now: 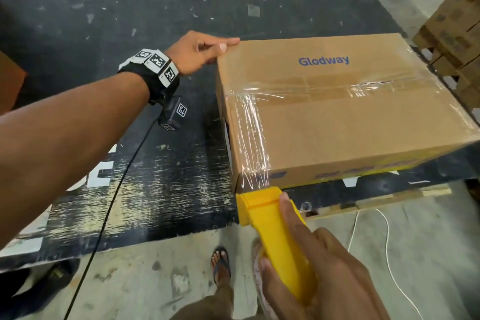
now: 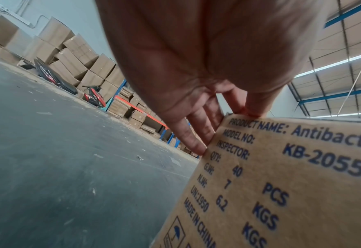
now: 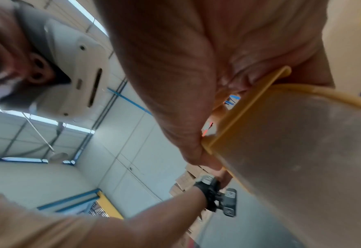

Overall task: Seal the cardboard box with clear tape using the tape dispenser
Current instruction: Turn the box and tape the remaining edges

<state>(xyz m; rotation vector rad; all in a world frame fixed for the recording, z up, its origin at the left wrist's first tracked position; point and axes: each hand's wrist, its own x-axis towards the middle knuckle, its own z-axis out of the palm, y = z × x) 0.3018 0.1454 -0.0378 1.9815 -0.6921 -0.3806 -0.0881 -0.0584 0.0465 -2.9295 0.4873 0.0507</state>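
Head view: nearest the camera, the right hand point(image 1: 319, 275) grips the yellow tape dispenser point(image 1: 272, 226), fingers curled round its handle and index finger laid along the top. The dispenser head sits at the lower near-left corner of the cardboard box point(image 1: 332, 109), and clear tape point(image 1: 255, 138) runs from it up the left end face and across the top seam. The box rests on a dark board point(image 1: 130, 150). The left hand point(image 1: 202, 49) braces the far-left top corner, fingers straight and pressed against the cardboard.

Left wrist view: straight fingertips point(image 2: 193, 142) press the box's edge beside the printed panel; nothing is pinched.

Right wrist view: curled fingers point(image 3: 196, 146) clamp the dispenser's yellow frame; the blade is not visible.

Procedure, as judged: the strip appears ready for cutting. Keep the tape taut, tilt the dispenser so its blade bites, and tear across cleanly. Maintain the left-hand brace so that the box does not slide. Then rub down the wrinkled tape on the end face.
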